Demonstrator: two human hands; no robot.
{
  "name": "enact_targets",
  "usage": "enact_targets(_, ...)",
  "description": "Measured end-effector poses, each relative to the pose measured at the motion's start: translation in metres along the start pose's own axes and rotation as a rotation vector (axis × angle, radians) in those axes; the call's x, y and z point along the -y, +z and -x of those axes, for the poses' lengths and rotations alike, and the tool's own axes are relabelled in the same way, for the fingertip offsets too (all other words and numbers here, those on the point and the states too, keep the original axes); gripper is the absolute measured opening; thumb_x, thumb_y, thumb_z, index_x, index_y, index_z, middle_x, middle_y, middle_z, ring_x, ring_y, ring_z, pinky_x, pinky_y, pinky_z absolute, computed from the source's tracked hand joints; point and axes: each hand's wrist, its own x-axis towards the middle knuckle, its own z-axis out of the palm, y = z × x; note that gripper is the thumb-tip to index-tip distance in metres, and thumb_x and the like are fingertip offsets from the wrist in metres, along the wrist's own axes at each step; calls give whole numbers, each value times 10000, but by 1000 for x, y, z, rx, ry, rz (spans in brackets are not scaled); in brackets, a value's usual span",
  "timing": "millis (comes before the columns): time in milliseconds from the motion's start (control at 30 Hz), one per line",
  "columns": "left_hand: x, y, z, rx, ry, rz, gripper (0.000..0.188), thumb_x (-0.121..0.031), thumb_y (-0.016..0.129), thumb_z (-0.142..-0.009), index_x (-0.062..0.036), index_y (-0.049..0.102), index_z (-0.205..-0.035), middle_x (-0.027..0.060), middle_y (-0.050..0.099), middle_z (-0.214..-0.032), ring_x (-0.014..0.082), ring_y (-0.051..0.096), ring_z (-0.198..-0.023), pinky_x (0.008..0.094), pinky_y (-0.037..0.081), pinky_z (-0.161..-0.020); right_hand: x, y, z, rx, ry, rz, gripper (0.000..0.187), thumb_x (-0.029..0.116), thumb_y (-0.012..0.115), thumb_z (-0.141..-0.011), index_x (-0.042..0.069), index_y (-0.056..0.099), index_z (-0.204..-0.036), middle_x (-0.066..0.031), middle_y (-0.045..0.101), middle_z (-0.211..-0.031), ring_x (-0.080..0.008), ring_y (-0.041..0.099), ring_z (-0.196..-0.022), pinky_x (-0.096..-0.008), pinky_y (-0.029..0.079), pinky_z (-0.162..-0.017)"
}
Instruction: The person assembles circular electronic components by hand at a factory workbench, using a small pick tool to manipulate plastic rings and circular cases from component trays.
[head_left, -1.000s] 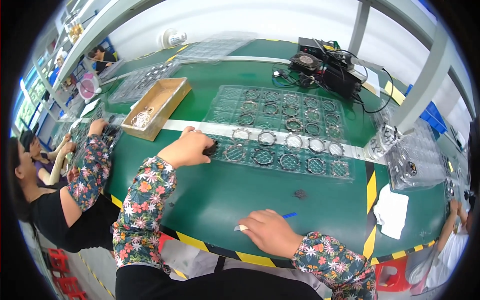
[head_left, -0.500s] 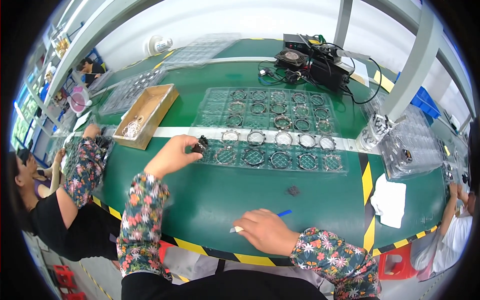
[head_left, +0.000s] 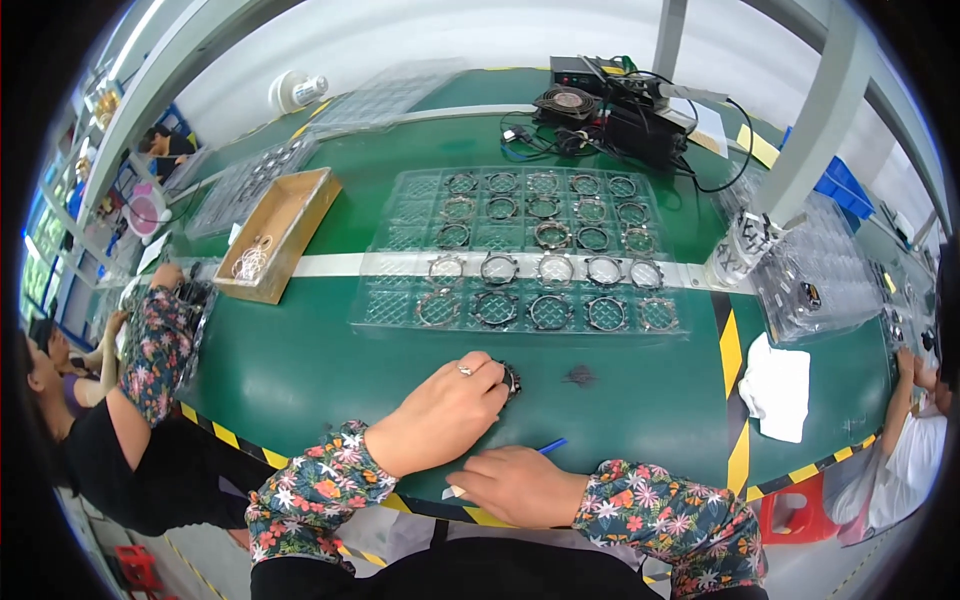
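My left hand (head_left: 440,412) is closed around a dark round watch case (head_left: 511,381), which rests at or just above the green table near its front; the fingers hide most of it. Close beside it, my right hand (head_left: 522,486) curls around a slim tool with a blue end (head_left: 552,446) and a pale tip. Its middle is covered by the fingers, so its kind is unclear. A small heap of dark bits (head_left: 579,375) lies to the right of the watch case. Beyond my hands, a clear plastic tray (head_left: 400,312) carries several ring-shaped watch cases in its compartments.
A cardboard box (head_left: 318,205) with pale bands stands left of the tray. At right are a white cloth (head_left: 777,390), stacked clear trays (head_left: 815,290), a white cup (head_left: 735,262) and a metal post. Cables and a fan (head_left: 566,103) sit behind. Co-workers sit at both sides.
My left hand has come from the tray's left front corner toward me and to the right, bringing the dark watch case beside my right hand. The right hand keeps the tool, nearly in place.
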Motion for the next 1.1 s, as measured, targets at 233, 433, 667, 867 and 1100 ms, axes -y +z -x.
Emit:
enact_targets(233,52,-18,-81,-176,-47,27,58,-49,632,-817,-5,636,-855,136,616,-900,343,594,-896,424,499,-805,0,3,-2,-26,3,-8,163,89,605,-775,41,570,-927,-80,551,-822,-266,599,-773,-383,485,-680)
enact_targets(433,114,28,-153,-198,-66,-182,147,-48,617,-812,-11,696,-931,132,659,-939,345,600,-923,432,494,-847,0,8,-2,-54,-37,-11,155,142,618,-885,27,620,-988,-77,539,-778,-266,594,-731,-384,502,-659)
enact_targets(667,128,30,-178,118,-106,-149,125,-56,634,-768,-24,724,-848,129,702,-912,326,631,-941,417,516,-849,-4,3,0,-32,8,-17,218,141,622,-841,23,612,-1024,-87,559,-844,-271,602,-789,-391,509,-699)
enact_targets(867,131,24,-178,105,-106,-59,116,-84,645,-800,-16,702,-874,143,696,-908,335,632,-918,412,509,-839,-6,2,-1,19,21,-20,223,135,621,-830,25,609,-1024,-94,564,-870,-277,604,-819,-398,511,-717)
enact_targets(1100,136,21,-162,-106,-280,349,130,-103,629,-815,-16,675,-900,165,686,-881,358,633,-888,424,500,-810,-4,3,-2,-10,39,-40,144,142,620,-848,35,593,-939,-88,562,-830,-274,603,-800,-390,506,-707)
